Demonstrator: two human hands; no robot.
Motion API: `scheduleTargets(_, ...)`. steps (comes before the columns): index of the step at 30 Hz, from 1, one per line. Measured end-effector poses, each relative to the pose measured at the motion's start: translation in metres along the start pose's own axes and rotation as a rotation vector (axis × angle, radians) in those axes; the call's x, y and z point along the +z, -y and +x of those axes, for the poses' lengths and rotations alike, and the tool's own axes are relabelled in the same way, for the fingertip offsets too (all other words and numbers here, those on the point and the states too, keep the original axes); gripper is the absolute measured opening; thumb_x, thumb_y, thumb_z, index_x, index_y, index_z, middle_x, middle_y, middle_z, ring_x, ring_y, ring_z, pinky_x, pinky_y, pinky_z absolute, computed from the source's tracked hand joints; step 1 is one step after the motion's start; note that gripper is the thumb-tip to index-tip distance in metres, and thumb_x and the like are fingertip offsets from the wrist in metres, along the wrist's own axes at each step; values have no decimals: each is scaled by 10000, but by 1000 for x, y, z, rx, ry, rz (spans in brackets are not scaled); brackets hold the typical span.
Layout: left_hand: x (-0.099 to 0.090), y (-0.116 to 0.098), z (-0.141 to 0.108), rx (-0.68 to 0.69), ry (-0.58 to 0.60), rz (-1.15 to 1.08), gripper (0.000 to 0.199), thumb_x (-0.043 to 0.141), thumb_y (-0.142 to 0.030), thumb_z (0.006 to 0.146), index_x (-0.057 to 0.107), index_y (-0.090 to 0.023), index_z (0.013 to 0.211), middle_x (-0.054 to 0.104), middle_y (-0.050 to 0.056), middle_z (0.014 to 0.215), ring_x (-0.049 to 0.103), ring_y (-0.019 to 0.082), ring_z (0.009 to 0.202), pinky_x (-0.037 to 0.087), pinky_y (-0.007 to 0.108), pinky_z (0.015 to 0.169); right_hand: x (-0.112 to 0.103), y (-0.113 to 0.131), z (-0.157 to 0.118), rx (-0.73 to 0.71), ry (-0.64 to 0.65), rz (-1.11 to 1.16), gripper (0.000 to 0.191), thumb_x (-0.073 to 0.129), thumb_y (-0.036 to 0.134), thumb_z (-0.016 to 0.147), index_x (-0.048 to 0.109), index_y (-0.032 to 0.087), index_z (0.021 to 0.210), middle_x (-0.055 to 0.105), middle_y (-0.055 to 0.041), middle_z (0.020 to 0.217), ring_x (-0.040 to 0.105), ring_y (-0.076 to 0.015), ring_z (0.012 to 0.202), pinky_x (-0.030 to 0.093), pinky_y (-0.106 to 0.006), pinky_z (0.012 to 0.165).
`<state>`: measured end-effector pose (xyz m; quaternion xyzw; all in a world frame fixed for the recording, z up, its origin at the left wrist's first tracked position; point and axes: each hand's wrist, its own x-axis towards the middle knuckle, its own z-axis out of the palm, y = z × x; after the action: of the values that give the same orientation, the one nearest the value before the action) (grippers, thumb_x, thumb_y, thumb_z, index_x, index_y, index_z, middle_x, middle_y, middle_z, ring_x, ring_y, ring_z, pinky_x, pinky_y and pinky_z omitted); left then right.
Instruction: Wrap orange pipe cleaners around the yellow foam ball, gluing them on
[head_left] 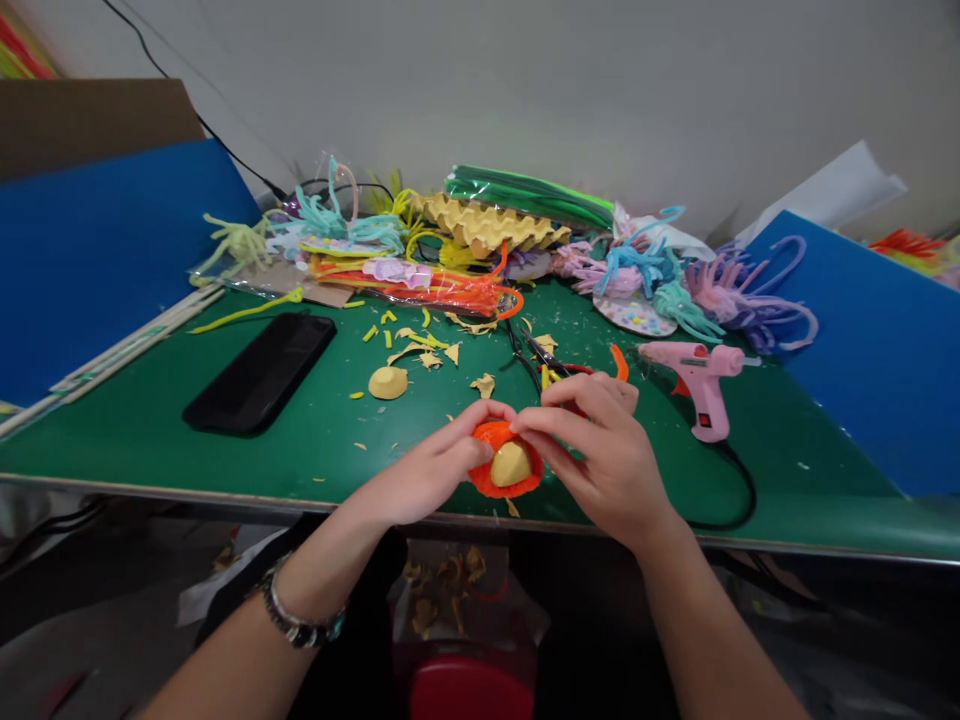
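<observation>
Both forearms enter from the bottom edge and converge at the near rim of the green table mat [135,440], the left wrist wearing a beaded bracelet [296,622]. Left hand [420,475] and right hand [600,450] meet over a small yellow cardboard egg-carton cup [511,464] ringed by a fuzzy orange pipe cleaner [487,482]. The piece sits just inside the mat's front edge, apparently for support while the ring is fitted. Left fingertips pinch the ring's upper-left side; right thumb and forefinger close narrowly on its top right, remaining fingers curled. Both wrists are low, palms angled inward. A second cut yellow cardboard cup [388,382] lies apart, amid yellow scraps. Black-handled scissors [529,355] and a pink glue gun [697,375] lie beyond the right hand; a black phone [261,372] rests left.
</observation>
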<state>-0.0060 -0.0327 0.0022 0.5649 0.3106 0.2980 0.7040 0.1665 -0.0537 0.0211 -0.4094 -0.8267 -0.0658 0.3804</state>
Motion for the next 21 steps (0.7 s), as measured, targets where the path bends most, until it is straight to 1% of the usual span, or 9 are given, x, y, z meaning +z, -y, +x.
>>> scheduleTargets(5, -1, 3, 1, 8, -9, -58, 274, 447, -212, 712, 522, -231, 976, 507, 2, 921, 474, 171, 877, 402, 272, 743, -3, -1, 1, 19, 24, 59, 110, 518, 222, 869, 626, 222, 887, 589, -17, 809, 521, -151, 768, 333, -328, 726)
scheduleTargets(8, -2, 5, 2, 6, -25, -146, 264, 472, -228, 714, 524, -230, 973, 502, 4, 942, 485, 160, 850, 413, 256, 719, -6, -4, 1, 23, 24, 74, 113, 513, 211, 868, 624, 227, 884, 610, -15, 814, 551, -152, 783, 350, -321, 729)
scheduleTargets(11, -3, 6, 3, 6, -59, -199, 256, 496, -267, 717, 521, -230, 968, 495, 3, 948, 490, 148, 820, 426, 249, 702, -6, -6, 1, 14, 14, 95, 134, 517, 177, 862, 637, 236, 867, 625, -1, 789, 565, -138, 752, 354, -310, 709)
scheduleTargets(16, -4, 6, 3, 10, -94, -201, 281, 511, -280, 700, 515, -234, 977, 502, -5, 914, 495, 141, 787, 429, 255, 685, -3, -6, 2, 3, 7, 154, 173, 507, 140, 864, 652, 233, 877, 632, -7, 780, 565, -130, 737, 385, -284, 679)
scheduleTargets(21, -5, 8, 2, 24, -76, -185, 278, 485, -290, 734, 500, -244, 1009, 497, -5, 962, 520, 146, 803, 430, 272, 708, -2, -6, 3, -20, 7, 191, 186, 498, 113, 861, 658, 207, 864, 619, -19, 762, 552, -125, 710, 409, -260, 650)
